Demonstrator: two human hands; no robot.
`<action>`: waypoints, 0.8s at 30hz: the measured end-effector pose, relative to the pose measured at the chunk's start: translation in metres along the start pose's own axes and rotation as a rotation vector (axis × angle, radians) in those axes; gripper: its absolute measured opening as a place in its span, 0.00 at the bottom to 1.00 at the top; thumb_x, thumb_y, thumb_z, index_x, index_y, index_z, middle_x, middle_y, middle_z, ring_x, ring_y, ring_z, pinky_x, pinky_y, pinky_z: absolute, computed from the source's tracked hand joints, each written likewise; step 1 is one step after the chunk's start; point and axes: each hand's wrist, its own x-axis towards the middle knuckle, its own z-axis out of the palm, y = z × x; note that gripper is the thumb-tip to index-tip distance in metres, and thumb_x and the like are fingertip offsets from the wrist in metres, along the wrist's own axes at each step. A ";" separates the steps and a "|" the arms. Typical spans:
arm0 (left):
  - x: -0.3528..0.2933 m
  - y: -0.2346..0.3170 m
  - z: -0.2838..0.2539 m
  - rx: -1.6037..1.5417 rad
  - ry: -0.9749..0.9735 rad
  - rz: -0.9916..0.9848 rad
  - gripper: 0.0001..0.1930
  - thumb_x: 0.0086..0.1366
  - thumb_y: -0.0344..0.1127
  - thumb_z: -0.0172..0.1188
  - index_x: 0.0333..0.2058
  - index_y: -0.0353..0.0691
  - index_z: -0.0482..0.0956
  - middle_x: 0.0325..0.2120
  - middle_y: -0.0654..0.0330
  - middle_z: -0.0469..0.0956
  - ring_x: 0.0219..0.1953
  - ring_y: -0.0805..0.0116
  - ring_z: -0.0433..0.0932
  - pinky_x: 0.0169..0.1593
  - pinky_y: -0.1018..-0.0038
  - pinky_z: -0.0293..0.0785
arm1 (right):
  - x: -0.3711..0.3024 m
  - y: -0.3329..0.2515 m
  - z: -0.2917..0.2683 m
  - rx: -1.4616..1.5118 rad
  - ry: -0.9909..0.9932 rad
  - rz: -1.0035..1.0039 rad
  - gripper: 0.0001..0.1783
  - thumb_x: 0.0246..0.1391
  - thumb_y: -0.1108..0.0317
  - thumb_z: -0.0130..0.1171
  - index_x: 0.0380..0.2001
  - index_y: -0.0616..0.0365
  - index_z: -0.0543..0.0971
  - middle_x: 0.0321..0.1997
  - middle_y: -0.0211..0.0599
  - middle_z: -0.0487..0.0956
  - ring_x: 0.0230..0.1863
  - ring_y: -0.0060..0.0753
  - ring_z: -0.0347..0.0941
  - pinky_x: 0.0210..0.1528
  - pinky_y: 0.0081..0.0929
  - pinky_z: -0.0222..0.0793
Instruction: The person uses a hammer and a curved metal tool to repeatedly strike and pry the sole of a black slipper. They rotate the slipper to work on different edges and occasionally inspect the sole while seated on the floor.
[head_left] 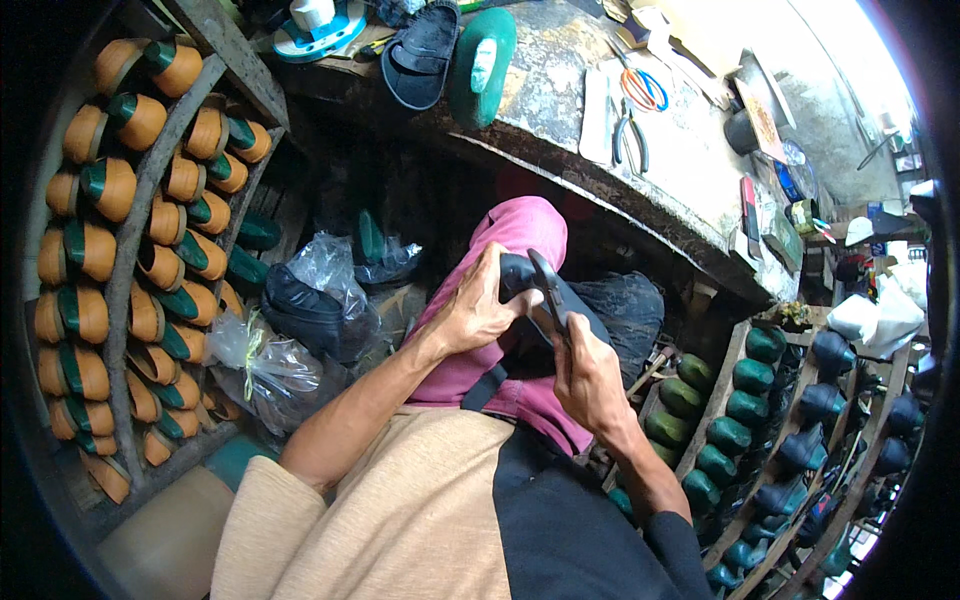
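A black shoe lies across my lap, near my knee under the pink cloth. My left hand grips its near-left end, thumb stretched over the upper surface. My right hand is closed round a dark metal hand tool, whose head rests against or just above the shoe. Whether this tool is a hammer or pincers, I cannot tell. My fingers hide part of the shoe and the tool's grip.
A worn workbench ahead carries a black sandal, a green shoe last and pliers. Racks of tan shoes on green lasts stand left. More green lasts fill racks at right. Plastic bags lie beside my left arm.
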 end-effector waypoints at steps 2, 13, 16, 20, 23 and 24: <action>-0.001 0.002 -0.001 -0.033 -0.024 -0.100 0.37 0.65 0.55 0.80 0.52 0.32 0.68 0.43 0.41 0.74 0.48 0.44 0.78 0.58 0.53 0.76 | -0.003 0.003 0.002 0.070 0.130 -0.116 0.20 0.69 0.80 0.61 0.61 0.72 0.73 0.42 0.67 0.83 0.38 0.76 0.83 0.38 0.55 0.80; 0.001 0.005 -0.006 0.035 -0.030 0.085 0.34 0.61 0.39 0.81 0.57 0.35 0.69 0.47 0.45 0.76 0.53 0.51 0.79 0.62 0.56 0.75 | -0.009 0.017 0.031 0.104 0.292 -0.240 0.16 0.71 0.80 0.60 0.59 0.69 0.74 0.38 0.62 0.81 0.36 0.73 0.82 0.37 0.53 0.77; 0.003 0.005 -0.011 -0.064 -0.148 -0.056 0.35 0.62 0.40 0.82 0.59 0.36 0.70 0.47 0.48 0.76 0.54 0.54 0.79 0.63 0.57 0.75 | -0.007 0.020 0.034 0.087 0.187 -0.042 0.15 0.73 0.79 0.59 0.59 0.69 0.74 0.35 0.60 0.81 0.34 0.74 0.81 0.35 0.52 0.76; 0.002 0.010 -0.014 -0.083 -0.131 0.141 0.36 0.61 0.38 0.82 0.61 0.37 0.70 0.49 0.51 0.76 0.55 0.56 0.78 0.64 0.58 0.74 | -0.010 0.009 0.028 0.141 0.176 -0.074 0.18 0.70 0.81 0.59 0.61 0.70 0.73 0.38 0.63 0.82 0.36 0.73 0.83 0.36 0.53 0.78; 0.001 0.011 -0.014 -0.079 -0.137 0.064 0.35 0.61 0.36 0.82 0.59 0.36 0.69 0.49 0.50 0.76 0.55 0.56 0.78 0.64 0.59 0.74 | -0.013 0.005 0.026 0.185 0.315 -0.169 0.21 0.69 0.82 0.59 0.63 0.70 0.71 0.41 0.65 0.83 0.38 0.73 0.84 0.37 0.54 0.80; 0.001 0.010 -0.014 -0.110 -0.161 0.043 0.36 0.61 0.37 0.83 0.60 0.37 0.69 0.50 0.51 0.76 0.56 0.57 0.78 0.66 0.60 0.74 | -0.014 0.006 0.027 0.182 0.312 -0.121 0.21 0.69 0.81 0.59 0.62 0.70 0.71 0.40 0.65 0.83 0.38 0.73 0.84 0.36 0.55 0.80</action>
